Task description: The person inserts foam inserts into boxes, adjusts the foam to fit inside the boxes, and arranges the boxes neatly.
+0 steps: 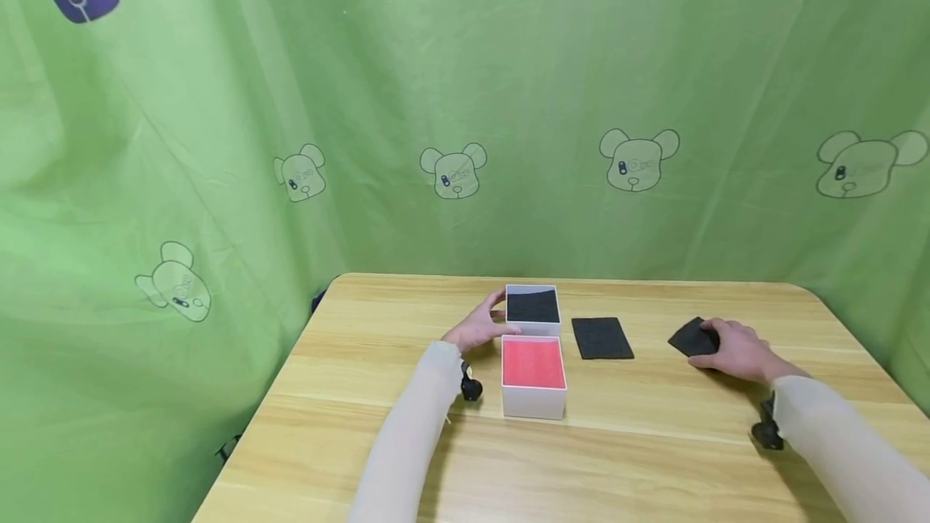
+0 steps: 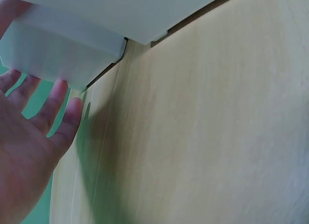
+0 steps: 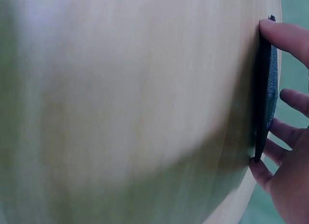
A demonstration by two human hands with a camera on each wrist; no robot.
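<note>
While the left hand (image 1: pixel 479 325) rests with straight fingers against the left side of the white box (image 1: pixel 533 309) at centre frame, the red-topped box (image 1: pixel 534 378) sits just below it. Right of them lies a black pad (image 1: pixel 601 338) on the desk (image 1: pixel 363 426). Farther right, the right hand (image 1: pixel 734 349) pinches another black pad (image 1: pixel 692 337).
</note>
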